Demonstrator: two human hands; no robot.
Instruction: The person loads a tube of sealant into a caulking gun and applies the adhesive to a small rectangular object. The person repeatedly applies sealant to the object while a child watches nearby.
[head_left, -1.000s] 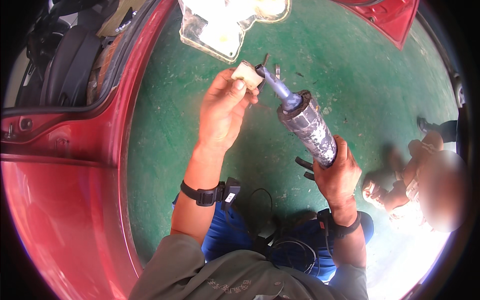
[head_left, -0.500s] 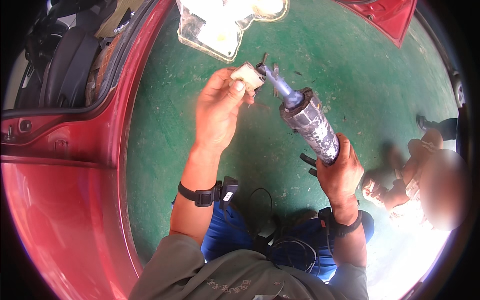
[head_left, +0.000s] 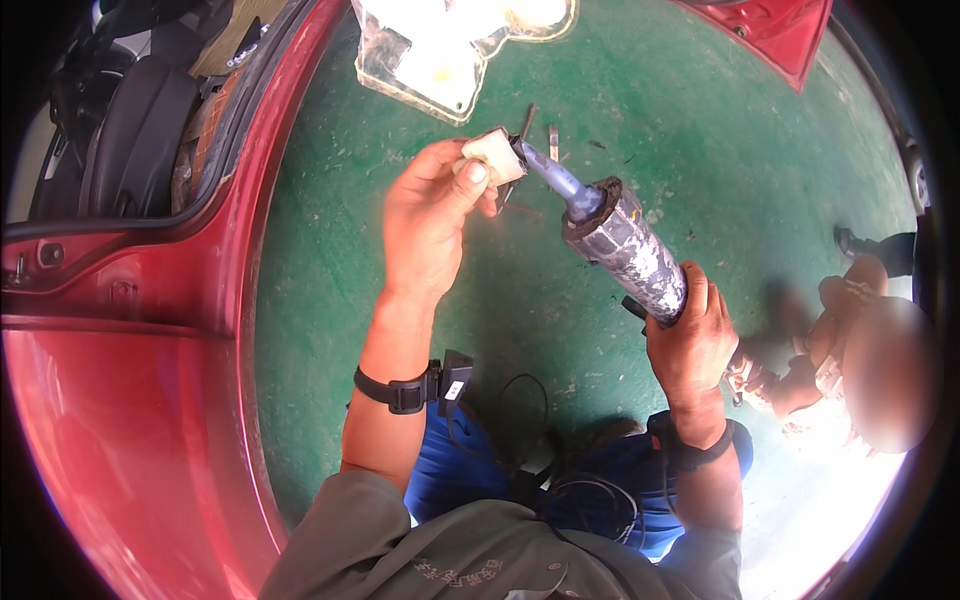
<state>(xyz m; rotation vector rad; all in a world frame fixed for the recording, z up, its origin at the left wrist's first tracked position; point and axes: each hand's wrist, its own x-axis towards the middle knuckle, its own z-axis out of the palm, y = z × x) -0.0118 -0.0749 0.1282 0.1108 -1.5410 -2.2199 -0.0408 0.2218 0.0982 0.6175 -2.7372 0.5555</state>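
In my right hand is a caulking gun. Its barrel is dark and smeared with white, and it points up and to the left. From its front end runs a grey-blue nozzle. My left hand is closed, pinching a small white piece between thumb and fingers; whether it is folded paper, cloth or foam I cannot tell. The nozzle tip meets the right edge of this piece, where dark material shows. The gun's trigger is mostly hidden behind my right hand.
At the left is a red car body with its door opening and a dark seat. A clear, brightly lit plastic part lies ahead. Thin strips rest on the green floor. Another person is at the right.
The caulking gun and my right hand have shifted slightly right and up. My left hand has moved a little left, and the white piece has turned against the nozzle tip.
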